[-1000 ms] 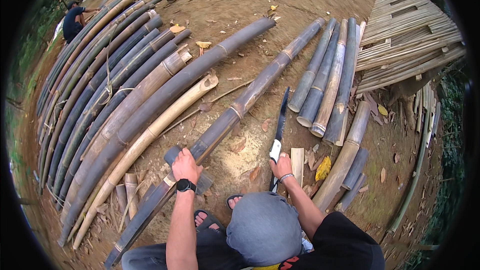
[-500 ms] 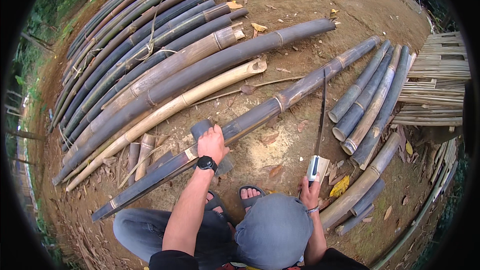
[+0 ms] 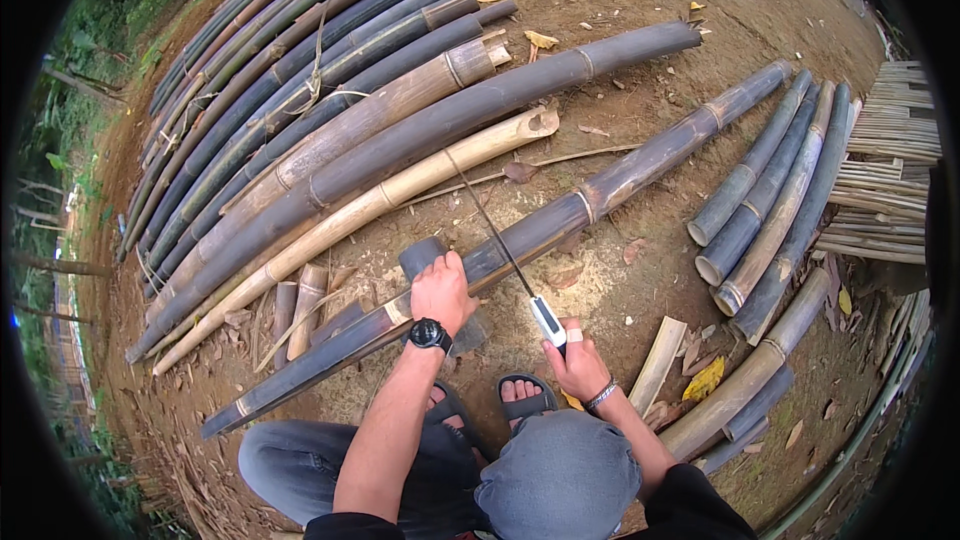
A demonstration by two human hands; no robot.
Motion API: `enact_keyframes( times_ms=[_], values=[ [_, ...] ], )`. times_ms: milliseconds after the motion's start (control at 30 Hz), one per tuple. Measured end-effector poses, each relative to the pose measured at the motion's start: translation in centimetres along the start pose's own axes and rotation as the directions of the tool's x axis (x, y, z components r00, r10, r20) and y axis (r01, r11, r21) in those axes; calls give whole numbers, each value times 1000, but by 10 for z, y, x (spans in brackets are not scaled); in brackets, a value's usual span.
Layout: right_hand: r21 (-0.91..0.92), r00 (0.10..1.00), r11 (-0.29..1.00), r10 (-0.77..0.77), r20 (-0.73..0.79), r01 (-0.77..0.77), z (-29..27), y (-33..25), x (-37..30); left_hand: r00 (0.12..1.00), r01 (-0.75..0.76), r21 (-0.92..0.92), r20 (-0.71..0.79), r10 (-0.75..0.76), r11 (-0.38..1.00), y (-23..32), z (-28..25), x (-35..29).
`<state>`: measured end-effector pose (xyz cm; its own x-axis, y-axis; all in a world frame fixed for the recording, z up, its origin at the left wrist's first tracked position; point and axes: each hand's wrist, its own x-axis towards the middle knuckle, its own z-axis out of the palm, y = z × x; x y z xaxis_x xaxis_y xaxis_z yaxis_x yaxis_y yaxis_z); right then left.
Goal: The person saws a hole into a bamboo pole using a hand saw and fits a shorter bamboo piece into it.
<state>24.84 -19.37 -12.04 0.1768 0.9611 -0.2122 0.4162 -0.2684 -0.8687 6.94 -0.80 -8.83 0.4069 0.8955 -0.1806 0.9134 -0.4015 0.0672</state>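
Your left hand [image 3: 441,292] lies palm-down on the long dark bamboo pole [image 3: 520,240], fingers together and curled over its top, pressing it where it crosses a grey block [image 3: 422,258] on the ground. The pole runs diagonally across the bare earth, its near end below and to the left of your hand, its far end up toward the right. Your right hand [image 3: 578,365] sits just right of the pole, fingers clamped round the pale handle of a long knife [image 3: 500,240]. The blade slants up and left from the handle, its thin edge lying across the pole just beyond your left hand; whether it bites into the bamboo cannot be told. A stack of long bamboo poles [image 3: 330,110] lies beyond the pole on its far left side. A group of shorter cut bamboo lengths [image 3: 765,200] lies to the right of it. A split pale strip [image 3: 657,364] rests on the ground just right of your right hand.
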Motion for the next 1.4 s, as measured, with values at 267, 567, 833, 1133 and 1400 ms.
enact_keyframes(
  times_ms=[267, 567, 833, 1133, 1400],
  values=[
    [25, 999, 1000, 3, 46, -5, -4, -12, 3, 1000, -2, 3, -2, 2, 1000, -1, 0, 0],
    [-75, 997, 997, 19, 76, -13, -9, -23, 5, 998, -21, -18, -55, 20, 1000, -3, 5, -3],
    [-65, 992, 994, 95, 87, -90, -9, -23, -11, 999, -9, -19, -37, 8, 1000, -5, 4, -2],
    [-59, 996, 997, 61, 69, -57, -14, -23, -19, 1000, -20, -28, -20, 20, 999, -10, 3, 2],
    [-125, 993, 989, 94, 75, -85, -8, -37, 21, 1000, -30, -40, 2, 30, 999, -6, 5, 1]
  ],
)
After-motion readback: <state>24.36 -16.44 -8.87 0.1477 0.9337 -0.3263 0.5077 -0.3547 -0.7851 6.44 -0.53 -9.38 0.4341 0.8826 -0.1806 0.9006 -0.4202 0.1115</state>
